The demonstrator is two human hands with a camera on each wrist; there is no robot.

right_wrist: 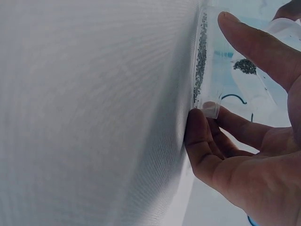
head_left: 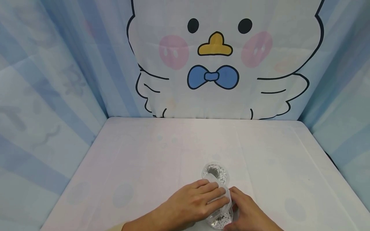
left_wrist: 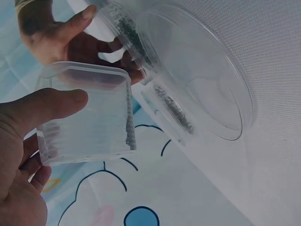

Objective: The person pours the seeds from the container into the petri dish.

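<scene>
My left hand (head_left: 199, 200) grips a translucent plastic box (left_wrist: 89, 117), its thumb laid across one wall. The box is tilted over a near clear round dish (head_left: 221, 221), and dark granules (right_wrist: 245, 66) lie inside it. Small grey granules cover the bottom of that dish, seen edge-on in the right wrist view. My right hand (right_wrist: 254, 155) holds the dish by its side, fingers at the rim and thumb across from them. Just beyond stands a second round dish (head_left: 222, 175) with grey granules, partly hidden by the box.
A large clear round dish or lid (left_wrist: 197, 75) shows close up in the left wrist view. The pale cloth-covered table (head_left: 156, 154) meets a printed curtain (head_left: 173, 96) at the back and blue-striped curtains (head_left: 49, 112) at the sides.
</scene>
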